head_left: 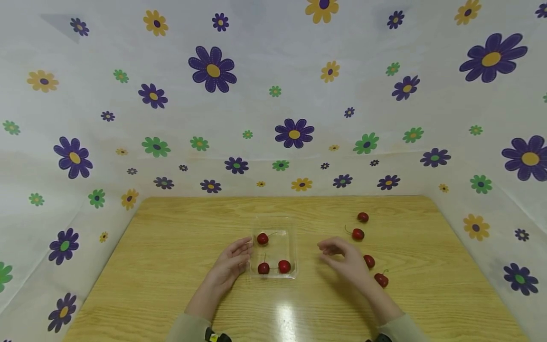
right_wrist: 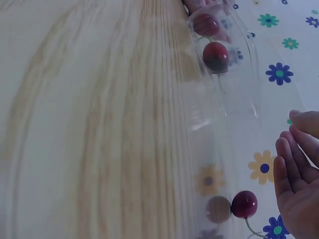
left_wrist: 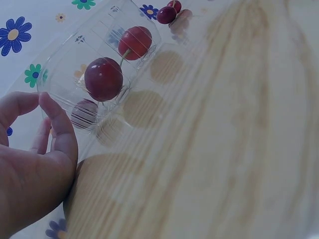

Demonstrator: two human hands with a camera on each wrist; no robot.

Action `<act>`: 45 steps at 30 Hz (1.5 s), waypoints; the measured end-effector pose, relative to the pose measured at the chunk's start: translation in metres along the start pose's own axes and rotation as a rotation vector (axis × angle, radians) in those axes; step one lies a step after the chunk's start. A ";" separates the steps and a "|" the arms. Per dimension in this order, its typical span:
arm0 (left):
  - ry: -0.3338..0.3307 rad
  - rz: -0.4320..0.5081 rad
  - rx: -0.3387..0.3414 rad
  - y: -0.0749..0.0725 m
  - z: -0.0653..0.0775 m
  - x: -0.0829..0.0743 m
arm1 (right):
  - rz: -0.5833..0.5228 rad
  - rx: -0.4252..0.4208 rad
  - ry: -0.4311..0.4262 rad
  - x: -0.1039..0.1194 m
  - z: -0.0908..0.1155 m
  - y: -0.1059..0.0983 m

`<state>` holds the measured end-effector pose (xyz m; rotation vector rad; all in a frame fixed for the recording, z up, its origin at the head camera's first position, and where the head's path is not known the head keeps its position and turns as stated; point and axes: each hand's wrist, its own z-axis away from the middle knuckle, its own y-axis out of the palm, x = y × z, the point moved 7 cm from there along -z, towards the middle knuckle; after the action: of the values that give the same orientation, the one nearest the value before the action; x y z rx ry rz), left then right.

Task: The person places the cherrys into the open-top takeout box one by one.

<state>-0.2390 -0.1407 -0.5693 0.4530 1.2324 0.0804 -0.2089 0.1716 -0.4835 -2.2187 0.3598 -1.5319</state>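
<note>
A clear plastic box (head_left: 273, 221) stands on the wooden table with three cherries inside: one at its back left (head_left: 262, 238), one at the front left (head_left: 263, 268) and one at the front right (head_left: 284, 266). My left hand (head_left: 232, 263) is at the left side of the box, its fingertips right at the wall with the fingers loosely bent. To the right of the box, my right hand (head_left: 347, 261) hovers over the table, fingers loosely curved and a gap between thumb and fingertips, holding nothing. In the right wrist view a cherry (right_wrist: 244, 204) lies near that hand.
Several loose cherries lie on the right of the table: two farther back (head_left: 363, 217) (head_left: 358, 234), and a pair beside my right wrist, one (head_left: 369, 261) partly behind the hand, the other cherry (head_left: 381, 280) nearer. A flower-patterned cloth (head_left: 256, 104) surrounds the wooden table (head_left: 192, 213).
</note>
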 end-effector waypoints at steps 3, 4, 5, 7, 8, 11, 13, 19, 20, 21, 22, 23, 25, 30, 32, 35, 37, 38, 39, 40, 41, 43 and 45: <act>0.002 0.001 0.001 0.000 0.000 0.000 | 0.026 -0.013 0.024 -0.003 0.003 -0.008; 0.001 0.001 0.000 0.000 0.000 0.000 | 0.031 -0.017 0.028 -0.004 0.005 -0.010; -0.001 0.002 0.000 0.000 0.000 0.001 | 0.036 -0.020 0.030 -0.005 0.006 -0.013; -0.003 0.003 -0.002 0.000 0.000 0.001 | 0.029 -0.025 0.022 -0.008 0.007 -0.018; -0.003 0.003 -0.003 -0.001 0.000 0.001 | 0.029 -0.026 0.018 -0.009 0.008 -0.020; -0.002 0.001 -0.004 -0.001 -0.001 0.002 | 0.025 -0.034 0.017 -0.012 0.011 -0.026; -0.001 -0.001 -0.003 -0.001 -0.001 0.001 | 0.029 -0.045 0.030 -0.013 0.015 -0.031; 0.007 0.001 -0.001 0.000 0.000 0.000 | 0.072 -0.061 0.110 -0.016 0.025 -0.050; 0.008 -0.001 0.001 0.000 0.000 -0.001 | 0.081 -0.065 0.115 -0.016 0.027 -0.053; 0.011 0.001 -0.001 0.000 0.000 -0.001 | 0.090 -0.070 0.115 -0.016 0.029 -0.056; 0.012 0.003 0.000 0.001 0.000 -0.001 | 0.099 -0.074 0.115 -0.017 0.030 -0.059; 0.011 0.005 -0.004 0.001 -0.001 -0.001 | 0.106 -0.077 0.113 -0.017 0.032 -0.062; 0.009 0.009 -0.008 0.001 -0.001 -0.001 | 0.122 -0.089 0.113 -0.019 0.036 -0.068; -0.001 0.009 -0.011 0.001 -0.001 0.000 | 0.121 -0.125 0.113 -0.027 0.045 -0.081; -0.004 0.002 -0.008 0.001 -0.001 0.000 | 0.113 -0.140 0.109 -0.030 0.048 -0.085; -0.008 -0.003 -0.006 0.001 -0.001 0.000 | 0.113 -0.162 0.111 -0.033 0.052 -0.091; -0.008 -0.002 -0.008 0.001 0.000 0.000 | 0.121 -0.171 0.130 -0.036 0.055 -0.095; -0.005 -0.002 -0.013 0.001 0.000 0.000 | 0.130 -0.175 0.145 -0.037 0.057 -0.096; -0.003 -0.002 -0.013 0.001 0.000 -0.001 | 0.138 -0.178 0.159 -0.039 0.059 -0.098; 0.000 -0.002 -0.014 0.001 0.000 -0.001 | 0.141 -0.182 0.172 -0.040 0.061 -0.100; 0.005 -0.004 -0.014 0.002 0.000 -0.001 | 0.144 -0.186 0.182 -0.040 0.062 -0.101; 0.011 -0.004 -0.015 0.002 0.001 -0.002 | 0.149 -0.192 0.190 -0.042 0.066 -0.104; 0.017 -0.006 -0.010 0.002 0.001 -0.002 | 0.145 -0.195 0.195 -0.043 0.069 -0.106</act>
<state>-0.2384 -0.1395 -0.5664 0.4410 1.2495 0.0854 -0.1623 0.2972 -0.4898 -2.1344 0.7421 -1.6999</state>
